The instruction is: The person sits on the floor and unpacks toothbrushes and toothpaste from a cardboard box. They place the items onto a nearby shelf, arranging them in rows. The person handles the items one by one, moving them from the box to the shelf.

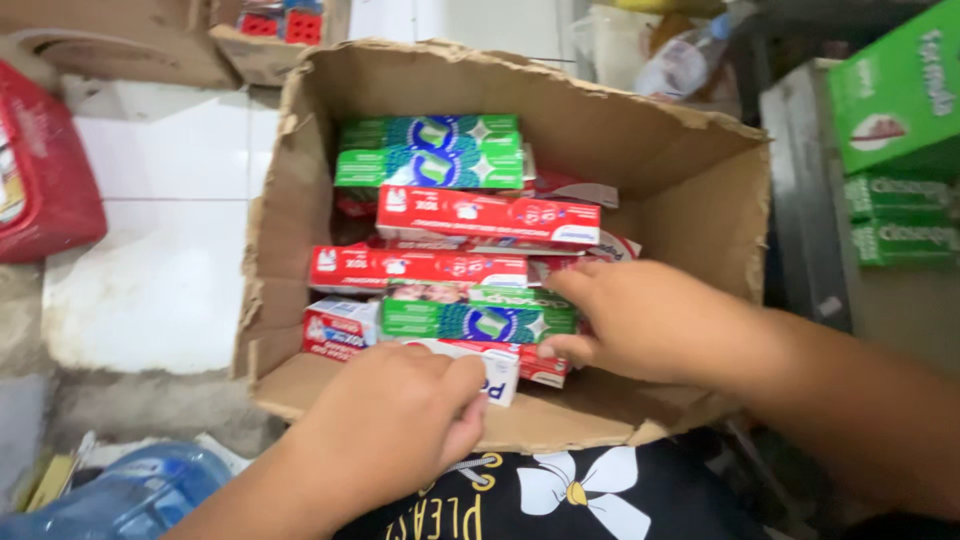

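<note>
A torn cardboard box (300, 180) stands open on the floor in front of me, filled with several long toothpaste cartons, some red (487, 216) and some green (430, 165). My left hand (400, 425) is at the box's near edge, pinching the end of a white and red carton (497, 372). My right hand (640, 320) reaches in from the right, with its fingers on the end of a green carton (475, 322) and its thumb under it near a red carton (545, 368).
A red plastic container (45, 170) sits at the left on white floor tiles (160, 200). Green cartons are stacked on a shelf (895, 150) at the right. A blue water bottle (140, 495) lies at the lower left. More cardboard boxes (150, 40) stand behind.
</note>
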